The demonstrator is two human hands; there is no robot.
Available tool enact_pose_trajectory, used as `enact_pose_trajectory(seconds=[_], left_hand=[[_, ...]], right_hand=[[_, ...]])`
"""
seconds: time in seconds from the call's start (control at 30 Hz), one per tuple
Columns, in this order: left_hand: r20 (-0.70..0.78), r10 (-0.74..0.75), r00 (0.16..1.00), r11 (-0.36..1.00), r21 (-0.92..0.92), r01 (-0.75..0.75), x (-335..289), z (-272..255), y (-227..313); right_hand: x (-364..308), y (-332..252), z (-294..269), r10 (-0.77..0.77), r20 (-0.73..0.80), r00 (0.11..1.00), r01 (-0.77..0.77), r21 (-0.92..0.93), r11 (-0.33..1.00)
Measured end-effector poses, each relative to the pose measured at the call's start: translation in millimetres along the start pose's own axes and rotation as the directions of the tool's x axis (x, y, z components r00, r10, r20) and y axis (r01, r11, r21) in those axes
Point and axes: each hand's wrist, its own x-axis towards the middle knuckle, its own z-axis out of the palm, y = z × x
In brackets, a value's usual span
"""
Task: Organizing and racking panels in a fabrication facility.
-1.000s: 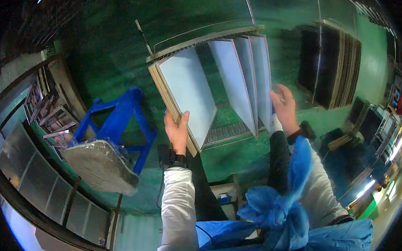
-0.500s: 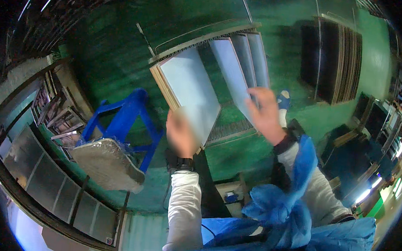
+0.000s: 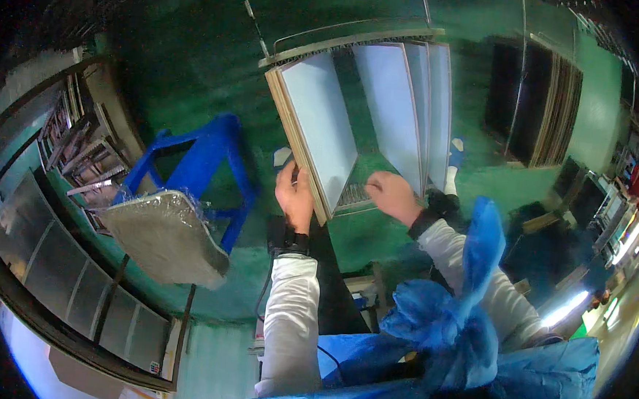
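Observation:
A stack of flat panels (image 3: 324, 119) with pale faces and brown edges stands upright on the left of a rack. Against the stack's brown outer edge rests my left hand (image 3: 295, 199), fingers slightly apart and not wrapped round it. Several more pale panels (image 3: 392, 94) lean on the rack's right side, with a gap between the two groups. My right hand (image 3: 394, 197) is curled in front of the near lower end of the right-hand panels. Its fingertips are pressed together, and whatever they may hold is hidden. The rack's slotted bar (image 3: 347, 46) runs behind the panels.
A blue stool (image 3: 209, 156) with a plastic-wrapped grey board (image 3: 163, 237) stands at the left. Framed screens (image 3: 73, 272) lie lower left. Dark stacked panels (image 3: 537, 103) stand at the far right. A knotted blue plastic apron (image 3: 447, 321) covers my front.
My left hand has dropped from the left stack's face to its outer edge. The right hand has moved left and down, its fingers curling. The rack appears shifted right and higher in view.

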Motion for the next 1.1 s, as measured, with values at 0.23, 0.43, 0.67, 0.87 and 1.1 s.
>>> enact_pose_trajectory(seconds=[0.23,0.43,0.67,0.87,1.1], left_hand=[[0.192,-0.404,0.894,0.793,-0.414,0.447,-18,-13,-24],[0.379,-0.495,0.782,0.473,-0.637,0.608,-37,16,-139],[0.403,-0.634,0.659,0.482,-0.461,0.745,-11,33,-92],[0.351,-0.647,0.676,0.529,-0.432,0.731,-4,40,-105],[0.281,-0.542,0.792,0.567,-0.573,0.591,47,38,-99]], right_hand=[[-61,111,36,0.181,0.106,0.978,-0.185,0.023,0.983],[-65,227,128,0.417,0.413,0.810,-0.438,0.898,-0.039],[-79,264,148,0.218,0.041,0.975,-0.051,0.998,0.039],[-57,207,71,0.323,0.275,0.906,-0.189,0.943,-0.272],[7,128,0,0.323,0.210,0.923,-0.207,0.977,-0.044]])
